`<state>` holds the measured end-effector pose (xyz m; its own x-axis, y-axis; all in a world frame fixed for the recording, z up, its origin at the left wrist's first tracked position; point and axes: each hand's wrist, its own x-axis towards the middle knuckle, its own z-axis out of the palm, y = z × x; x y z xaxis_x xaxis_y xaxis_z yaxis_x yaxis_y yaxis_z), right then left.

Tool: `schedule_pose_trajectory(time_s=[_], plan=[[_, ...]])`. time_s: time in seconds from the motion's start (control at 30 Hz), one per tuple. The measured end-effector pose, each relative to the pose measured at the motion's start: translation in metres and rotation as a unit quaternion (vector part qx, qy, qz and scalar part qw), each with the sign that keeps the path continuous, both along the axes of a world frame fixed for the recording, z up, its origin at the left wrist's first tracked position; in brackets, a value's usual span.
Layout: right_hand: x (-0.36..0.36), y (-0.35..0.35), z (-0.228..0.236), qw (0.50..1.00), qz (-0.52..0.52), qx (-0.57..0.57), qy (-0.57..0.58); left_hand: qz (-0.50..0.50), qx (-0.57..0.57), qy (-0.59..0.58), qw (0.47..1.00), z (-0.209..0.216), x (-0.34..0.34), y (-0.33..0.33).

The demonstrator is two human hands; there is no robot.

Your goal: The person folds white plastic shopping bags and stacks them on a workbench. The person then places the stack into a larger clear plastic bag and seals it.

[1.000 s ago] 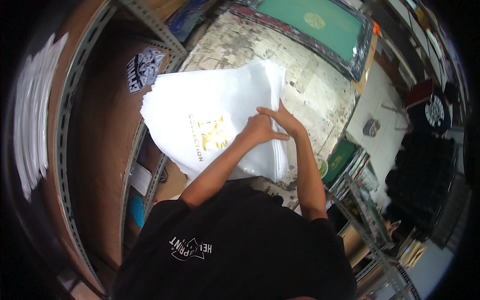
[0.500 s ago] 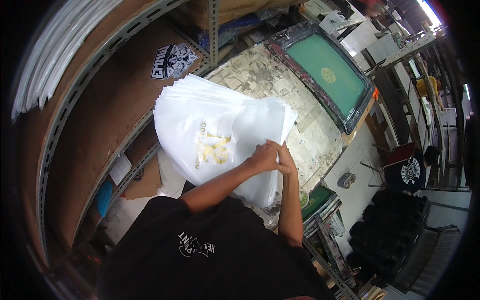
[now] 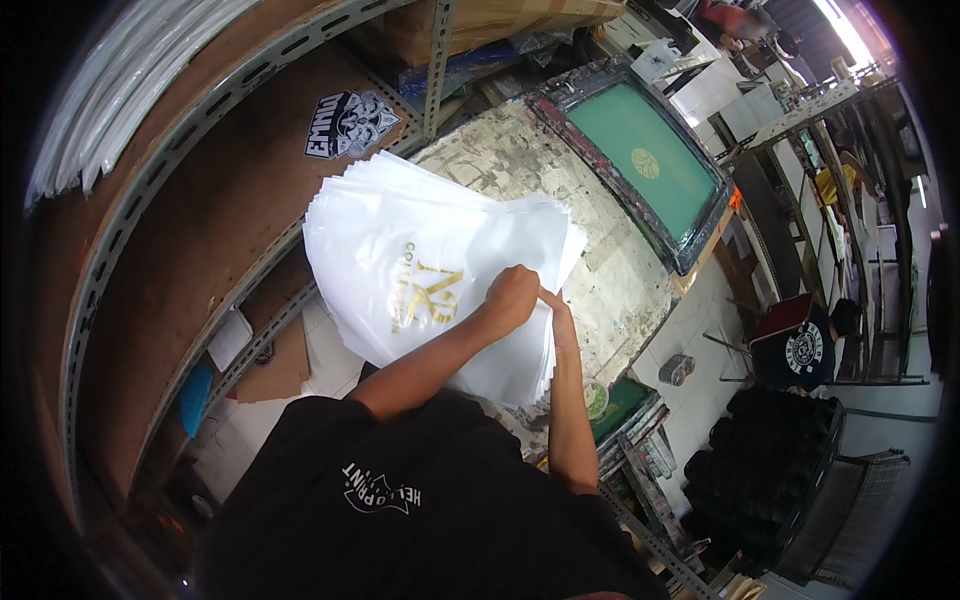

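A thick, fanned stack of white plastic bags (image 3: 360,240) with a gold print on the top one lies across the near end of the worktable (image 3: 620,290). My left hand (image 3: 511,298) is closed over the right part of the stack, knuckles up, and grips the bags there; its fingertips are hidden beneath it. At the right edge of the stack, my right hand (image 3: 559,312) holds the bags. Its fingers are partly covered by the left hand and the bags. Both forearms reach in from below, the left one lying across the stack.
Beyond the stack, a dark-framed green printing screen (image 3: 650,165) rests on the table. Metal shelving (image 3: 210,170) with brown boards stands close on the left. A roll of tape (image 3: 677,370) sits on the floor at right, near a heap of black items (image 3: 765,460). People are visible farther off.
My left hand has moved a little up and left, away from the stack's right edge, and is more tightly closed. My right hand stays at the edge. The view has shifted slightly.
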<state>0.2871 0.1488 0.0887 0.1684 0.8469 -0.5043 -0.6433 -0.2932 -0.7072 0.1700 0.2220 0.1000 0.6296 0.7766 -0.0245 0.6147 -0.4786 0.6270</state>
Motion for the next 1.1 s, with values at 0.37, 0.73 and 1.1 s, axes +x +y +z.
schedule_pose_trajectory(time_s=[0.37,0.73,1.1], plan=[[-0.003,-0.001,0.004,0.999,0.009,0.006,-0.044,0.024,0.017,-0.209,0.977,0.033,-0.052,-0.018],[-0.056,0.044,0.093,0.994,0.097,0.044,0.024,0.451,-0.149,-0.344,0.810,0.006,-0.314,-0.024],[-0.106,0.005,0.383,0.903,0.048,0.134,-0.405,0.280,-0.361,-0.460,0.761,-0.104,-0.302,-0.009]])
